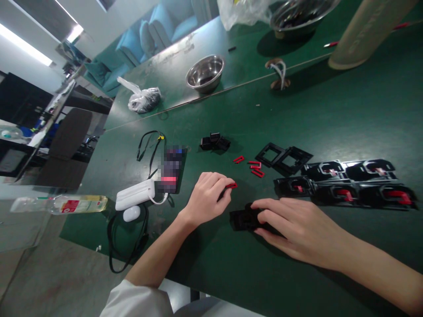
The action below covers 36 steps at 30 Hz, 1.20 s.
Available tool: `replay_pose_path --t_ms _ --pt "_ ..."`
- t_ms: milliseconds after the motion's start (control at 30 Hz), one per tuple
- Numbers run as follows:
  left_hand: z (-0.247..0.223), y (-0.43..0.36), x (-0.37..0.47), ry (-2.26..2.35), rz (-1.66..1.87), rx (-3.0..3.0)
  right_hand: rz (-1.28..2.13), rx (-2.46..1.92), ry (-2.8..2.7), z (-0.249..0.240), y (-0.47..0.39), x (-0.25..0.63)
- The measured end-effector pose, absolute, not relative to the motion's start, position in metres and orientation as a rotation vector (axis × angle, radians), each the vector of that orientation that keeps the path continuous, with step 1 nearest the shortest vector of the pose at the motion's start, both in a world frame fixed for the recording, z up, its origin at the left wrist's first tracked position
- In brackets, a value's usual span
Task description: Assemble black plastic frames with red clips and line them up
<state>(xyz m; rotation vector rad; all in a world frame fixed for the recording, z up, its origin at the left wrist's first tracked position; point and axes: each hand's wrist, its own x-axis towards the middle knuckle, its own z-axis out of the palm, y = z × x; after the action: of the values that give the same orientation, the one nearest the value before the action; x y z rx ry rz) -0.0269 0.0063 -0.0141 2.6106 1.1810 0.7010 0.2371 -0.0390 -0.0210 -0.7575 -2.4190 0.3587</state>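
My left hand [209, 196] pinches a small red clip [232, 185] between thumb and fingers. Closed on a black plastic part [243, 219] is my right hand [291, 224], low over the green table. Several loose red clips [256, 166] lie just beyond my hands. Two black square frames [272, 154] overlap to their right. At the right, black housings [345, 193] stand in two rows with red pieces inside them. A small group of black parts [214, 141] sits farther back, past my left hand.
On the green table [198, 119], a phone [172, 169], white power bank [135, 194], earbud case [131, 213], cables and bottle [79, 204] are at left. Farther back are a metal bowl [205, 74], bagged parts [144, 100], a larger bowl [299, 20] and a tall beige cylinder [366, 35].
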Motion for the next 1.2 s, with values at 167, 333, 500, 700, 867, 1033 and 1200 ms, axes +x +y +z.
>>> replay_pose_path --t_ms 167,333,500,700,867,1033,1200 --pt "-0.0143 0.0062 -0.0269 1.16 0.701 2.618 0.36 -0.763 -2.417 -0.0208 -0.0393 0.2364" --pt "-0.015 0.0056 -0.0269 1.142 0.7 2.666 0.349 -0.76 -2.419 -0.0211 -0.0387 0.236" --pt "-0.0138 0.0059 -0.0256 1.106 0.717 2.675 0.345 -0.76 -2.426 -0.0215 -0.0386 0.2359" --pt "-0.0142 0.0054 -0.026 1.111 0.733 2.658 0.34 -0.764 -2.42 -0.0208 -0.0389 0.2367" --pt "-0.0158 0.0055 -0.027 1.106 0.755 2.659 0.339 -0.762 -2.419 -0.0207 -0.039 0.2367" --pt "-0.0165 0.0057 -0.0271 1.12 0.783 2.66 0.342 -0.762 -2.423 -0.0219 -0.0392 0.2368" --pt "-0.0173 0.0063 -0.028 1.089 0.846 2.678 0.342 -0.755 -2.424 -0.0221 -0.0394 0.2368"
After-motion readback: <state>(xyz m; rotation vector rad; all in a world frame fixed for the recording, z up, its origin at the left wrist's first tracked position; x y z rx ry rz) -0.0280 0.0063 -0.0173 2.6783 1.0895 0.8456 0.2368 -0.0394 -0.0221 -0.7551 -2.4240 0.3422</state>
